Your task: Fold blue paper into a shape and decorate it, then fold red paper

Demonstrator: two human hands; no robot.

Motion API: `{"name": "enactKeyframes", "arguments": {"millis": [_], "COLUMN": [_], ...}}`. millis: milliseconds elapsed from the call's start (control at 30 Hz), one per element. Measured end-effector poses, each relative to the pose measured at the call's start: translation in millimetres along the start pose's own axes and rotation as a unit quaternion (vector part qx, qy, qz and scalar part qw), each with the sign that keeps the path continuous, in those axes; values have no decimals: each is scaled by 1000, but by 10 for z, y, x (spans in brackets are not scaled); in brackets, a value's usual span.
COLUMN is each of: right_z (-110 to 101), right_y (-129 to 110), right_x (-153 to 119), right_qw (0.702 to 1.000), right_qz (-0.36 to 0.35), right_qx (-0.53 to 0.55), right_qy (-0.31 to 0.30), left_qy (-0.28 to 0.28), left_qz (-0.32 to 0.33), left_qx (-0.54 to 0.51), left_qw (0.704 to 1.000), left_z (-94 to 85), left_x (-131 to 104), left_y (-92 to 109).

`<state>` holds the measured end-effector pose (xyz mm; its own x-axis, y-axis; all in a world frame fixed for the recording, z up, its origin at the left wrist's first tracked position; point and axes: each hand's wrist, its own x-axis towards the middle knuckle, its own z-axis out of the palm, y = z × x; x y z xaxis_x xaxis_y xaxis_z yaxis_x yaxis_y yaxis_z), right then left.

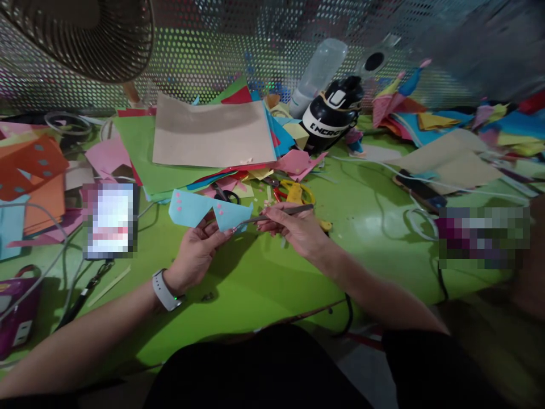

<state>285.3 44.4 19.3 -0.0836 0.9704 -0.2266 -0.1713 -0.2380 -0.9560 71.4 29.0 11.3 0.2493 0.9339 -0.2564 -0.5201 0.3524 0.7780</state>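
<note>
My left hand [198,250], with a white watch band at the wrist, pinches the lower edge of a light blue paper cutout [189,211]. The paper has a notch in its lower middle and small pink pieces stuck on both halves. My right hand [293,227] grips a pair of slim grey tweezers [298,209]. Their thin tip reaches the paper's right part, close to my left fingertips. Just behind the hands lie black-handled scissors [227,196] and yellow-handled scissors [300,193], partly covered by scraps.
Stacked coloured sheets [213,133] fill the back of the green table [238,318]. A black jug [330,116] and a clear bottle [319,71] stand behind. A lit phone [110,221] lies left, orange paper [32,165] beyond it. A fan [85,34] overhangs the back left; cables cross both sides.
</note>
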Motion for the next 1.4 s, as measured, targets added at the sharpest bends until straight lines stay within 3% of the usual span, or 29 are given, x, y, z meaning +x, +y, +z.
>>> {"name": "enactKeyframes", "arguments": {"millis": [1100,1300,1400], "right_z": [-5,-140,-230], "right_y": [7,-128,-141], "right_x": [-42,-133,-231], "right_qw": [998,981,949], "right_qz": [-55,-153,-234], "right_qx": [-30,-108,-211], "right_qy": [21,38,2], "left_qy": [4,12,19], "left_qz": [-19,-27,-12], "left_qx": [7,16,17], "left_qw": [1000,999,1000], "left_z": [-36,-45,-59], "left_x": [4,26,61], "left_y": [-43,-6,15]}}
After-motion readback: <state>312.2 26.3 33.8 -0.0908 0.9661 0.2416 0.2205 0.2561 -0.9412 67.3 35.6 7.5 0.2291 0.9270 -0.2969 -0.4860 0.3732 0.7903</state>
